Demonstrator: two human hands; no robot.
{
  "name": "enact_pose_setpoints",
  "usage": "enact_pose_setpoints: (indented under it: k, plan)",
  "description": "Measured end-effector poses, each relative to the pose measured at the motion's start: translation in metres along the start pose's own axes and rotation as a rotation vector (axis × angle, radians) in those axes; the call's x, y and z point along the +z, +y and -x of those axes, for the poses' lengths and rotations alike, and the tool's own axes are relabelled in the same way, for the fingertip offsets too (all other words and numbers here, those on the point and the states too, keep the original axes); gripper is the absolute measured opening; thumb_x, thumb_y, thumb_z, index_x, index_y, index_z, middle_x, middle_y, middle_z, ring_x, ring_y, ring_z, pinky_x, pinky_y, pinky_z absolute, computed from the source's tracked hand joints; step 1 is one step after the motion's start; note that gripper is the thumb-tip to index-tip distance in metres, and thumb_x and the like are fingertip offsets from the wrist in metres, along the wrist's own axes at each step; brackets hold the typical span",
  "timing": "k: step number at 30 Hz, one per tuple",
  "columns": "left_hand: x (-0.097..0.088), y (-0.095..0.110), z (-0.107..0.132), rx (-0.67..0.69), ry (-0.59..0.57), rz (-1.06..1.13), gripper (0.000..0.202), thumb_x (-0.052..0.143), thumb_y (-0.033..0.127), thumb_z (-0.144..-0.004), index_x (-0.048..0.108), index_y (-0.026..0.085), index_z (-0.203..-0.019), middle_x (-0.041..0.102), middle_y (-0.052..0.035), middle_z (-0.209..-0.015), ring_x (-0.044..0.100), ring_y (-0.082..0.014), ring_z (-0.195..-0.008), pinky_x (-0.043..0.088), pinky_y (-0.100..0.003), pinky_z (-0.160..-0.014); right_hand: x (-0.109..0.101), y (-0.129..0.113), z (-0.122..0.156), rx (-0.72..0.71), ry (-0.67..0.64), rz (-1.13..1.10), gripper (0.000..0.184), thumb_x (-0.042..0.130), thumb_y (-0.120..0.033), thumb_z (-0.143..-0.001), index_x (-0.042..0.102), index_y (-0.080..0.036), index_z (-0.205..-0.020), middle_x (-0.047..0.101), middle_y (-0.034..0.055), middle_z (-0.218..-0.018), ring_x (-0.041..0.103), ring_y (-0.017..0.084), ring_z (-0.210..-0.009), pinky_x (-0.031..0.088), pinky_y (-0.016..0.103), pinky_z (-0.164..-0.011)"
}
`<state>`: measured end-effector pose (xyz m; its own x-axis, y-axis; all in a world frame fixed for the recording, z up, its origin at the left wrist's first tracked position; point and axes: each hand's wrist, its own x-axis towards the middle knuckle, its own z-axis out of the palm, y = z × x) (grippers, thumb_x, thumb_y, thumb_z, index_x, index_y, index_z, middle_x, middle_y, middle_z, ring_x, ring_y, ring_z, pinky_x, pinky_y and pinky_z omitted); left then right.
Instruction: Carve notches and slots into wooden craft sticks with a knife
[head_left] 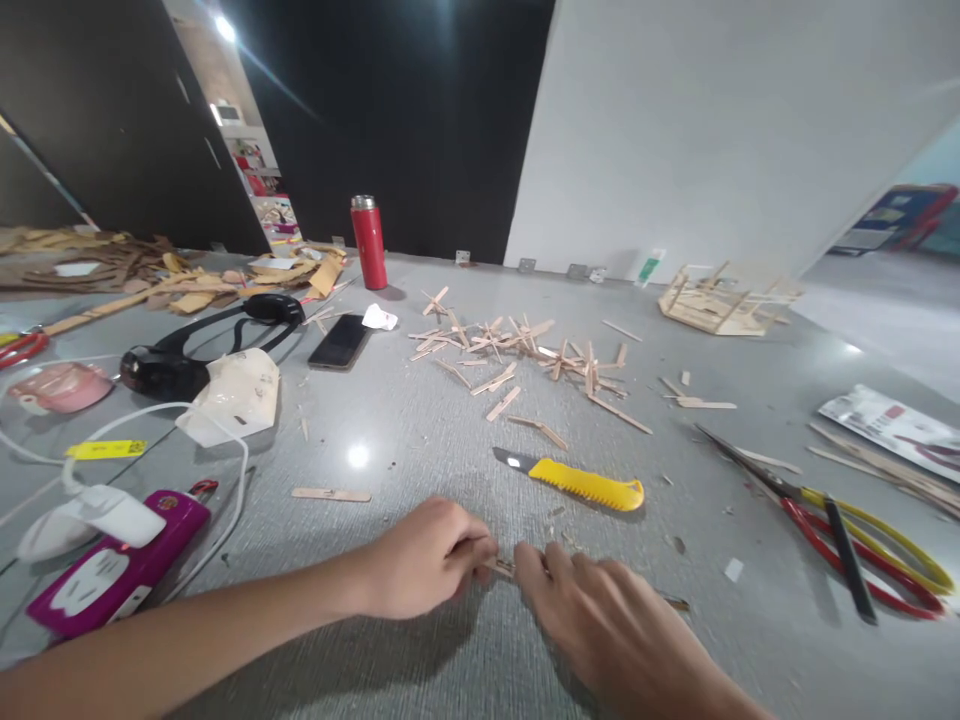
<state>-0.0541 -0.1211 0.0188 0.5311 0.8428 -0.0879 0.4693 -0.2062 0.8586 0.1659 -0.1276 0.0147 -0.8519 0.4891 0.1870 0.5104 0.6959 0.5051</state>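
Note:
My left hand [429, 558] and my right hand [592, 610] meet low on the grey table [420, 420], both pinched on a small wooden stick [501, 567] held between their fingertips. The stick's far end pokes out right of my right hand. Just beyond the hands lies a yellow utility knife [581, 482] with its blade out, pointing left. A single flat stick [331, 494] lies to the left of the knife. A scattered heap of wooden sticks [517, 355] covers the table's middle.
Red-and-yellow scissors [847, 520] lie at the right, near a printed packet [892, 425]. A stick-built frame [716, 298] stands far right. A red flask [368, 241], a phone [340, 341], a glue gun [199, 350], a magenta power bank [112, 575] with white cables sit left.

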Motion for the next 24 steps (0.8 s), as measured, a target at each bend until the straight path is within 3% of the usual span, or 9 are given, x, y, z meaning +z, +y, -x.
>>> enact_pose_setpoints:
  k: [9,24]
  plan:
    - [0.009,-0.006,-0.002,0.045,0.085,-0.062,0.035,0.048,0.014,-0.095,0.06,0.015,-0.063,0.049,0.0033,-0.052,0.043,-0.0096,-0.05,0.033,-0.022,-0.054,0.005,-0.007,0.001,0.023,0.025,-0.025,0.031,0.055,-0.001,-0.066,0.051,-0.022,-0.089,0.058,-0.0039,-0.059,0.056,0.015,-0.043,0.034,0.03,-0.045]
    - [0.007,-0.005,-0.003,0.031,0.064,-0.053,0.035,0.049,0.018,-0.098,0.068,0.013,-0.068,0.054,0.0017,-0.052,0.051,-0.0105,-0.051,0.037,-0.021,-0.054,0.012,-0.006,0.011,0.031,-0.006,-0.072,0.033,0.056,0.002,-0.067,0.058,-0.02,-0.091,0.06,-0.0032,-0.06,0.06,0.017,-0.046,0.037,0.03,-0.045]
